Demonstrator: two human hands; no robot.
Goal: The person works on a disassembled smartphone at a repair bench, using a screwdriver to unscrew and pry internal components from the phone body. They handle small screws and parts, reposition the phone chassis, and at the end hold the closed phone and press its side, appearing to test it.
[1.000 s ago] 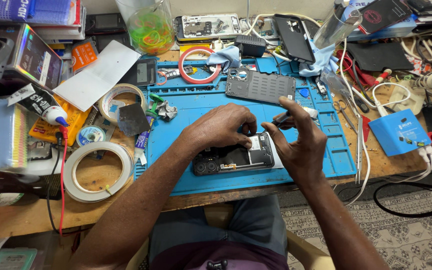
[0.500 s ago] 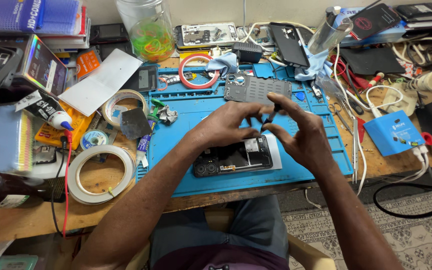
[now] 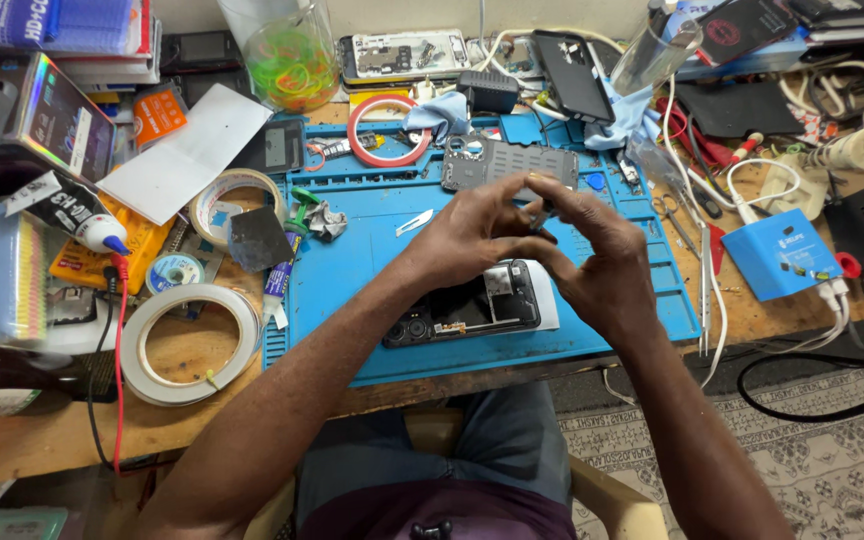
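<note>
On the far left of the counter (image 3: 202, 430) a large roll of tape (image 3: 189, 343) lies flat, well apart from both hands and off the left edge of the blue work mat (image 3: 352, 300). A small scalpel blade (image 3: 414, 222) rests on the mat just to the left of the left hand (image 3: 472, 235).

That left hand arches over the mat with its fingers curled inward, the tips meeting those of the right hand (image 3: 602, 265). Between the two sets of fingertips a small dark part (image 3: 542, 213) is pinched; it is too small to tell what it is, or which hand bears more of the grip. The right hand is likewise curled, not flat, with its fingers pointing back toward the left hand.

The opened phone (image 3: 467, 310) lies directly beneath the joined hands, slightly nearer the person than the fingertips. Its long axis runs left to right across the mat, tilted a little, with the camera end under the left forearm and the other end under the right palm. Both hands are about equally near it. Beyond the fingertips, farther from the person, a grey phone back cover (image 3: 497, 163) lies flat.
</note>
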